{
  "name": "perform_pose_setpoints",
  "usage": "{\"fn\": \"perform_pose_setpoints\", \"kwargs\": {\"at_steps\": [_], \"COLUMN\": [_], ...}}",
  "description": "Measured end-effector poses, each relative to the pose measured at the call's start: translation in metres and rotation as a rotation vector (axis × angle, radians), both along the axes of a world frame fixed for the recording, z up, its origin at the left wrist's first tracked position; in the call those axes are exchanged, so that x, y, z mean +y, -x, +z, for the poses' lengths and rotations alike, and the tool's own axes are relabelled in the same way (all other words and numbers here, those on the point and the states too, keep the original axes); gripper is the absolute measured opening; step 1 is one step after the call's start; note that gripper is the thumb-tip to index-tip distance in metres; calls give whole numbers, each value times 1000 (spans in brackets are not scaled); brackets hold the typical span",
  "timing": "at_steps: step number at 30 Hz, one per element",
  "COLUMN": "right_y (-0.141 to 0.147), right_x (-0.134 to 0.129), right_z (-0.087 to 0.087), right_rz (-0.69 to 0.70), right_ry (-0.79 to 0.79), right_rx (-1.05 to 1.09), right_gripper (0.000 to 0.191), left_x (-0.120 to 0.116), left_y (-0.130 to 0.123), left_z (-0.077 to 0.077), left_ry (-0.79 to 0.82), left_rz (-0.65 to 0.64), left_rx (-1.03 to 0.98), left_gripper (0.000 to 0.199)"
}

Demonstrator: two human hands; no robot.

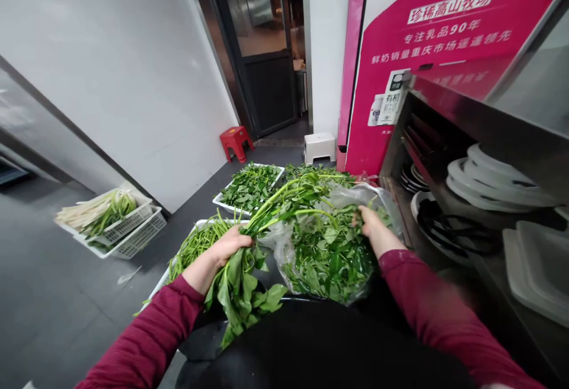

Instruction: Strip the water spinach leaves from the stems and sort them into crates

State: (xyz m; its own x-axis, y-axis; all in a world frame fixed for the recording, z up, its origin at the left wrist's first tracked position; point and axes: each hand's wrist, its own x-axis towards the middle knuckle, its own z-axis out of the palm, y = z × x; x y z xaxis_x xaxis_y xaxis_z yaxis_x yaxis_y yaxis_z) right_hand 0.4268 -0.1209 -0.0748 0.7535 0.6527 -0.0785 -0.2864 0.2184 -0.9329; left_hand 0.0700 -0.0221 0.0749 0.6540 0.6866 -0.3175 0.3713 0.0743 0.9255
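Observation:
My left hand (231, 248) is closed around a bunch of long-stemmed leafy greens (242, 285). Some leaves droop below the fist, while pale green stems reach up and right over a clear plastic bag (284, 255). Loose green leaves (331, 252) fill that bag in front of me. At its right side, my right hand (368, 223) has its fingers curled in among the leaves; what they grip is partly hidden. Left of the bunch, a white basket (162, 282) holds thin green stems. Farther ahead, more leafy greens lie in another white basket (231, 206).
Stacked white baskets (133, 241) with spring onions stand on the floor at left. A red stool (236, 142) and a white stool (320, 147) are near the doorway. Close on my right, a metal shelf (478, 110) holds white plates (484, 184) and plastic containers (537, 258).

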Motion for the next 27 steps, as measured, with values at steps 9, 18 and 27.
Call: {"fn": "perform_pose_setpoints", "kwargs": {"at_steps": [9, 18, 27], "right_y": [41, 128, 127], "right_x": [9, 25, 5], "right_z": [38, 80, 68], "right_rz": [-42, 317, 412], "right_ry": [442, 107, -271], "right_rx": [-509, -465, -291], "right_gripper": [40, 58, 65], "left_x": [-9, -44, -62], "left_y": [14, -27, -41], "left_z": [10, -4, -8], "left_ry": [-270, -936, -1183], "left_rz": [-10, -200, -331], "left_rx": [123, 629, 791], "left_gripper": [42, 53, 54]}}
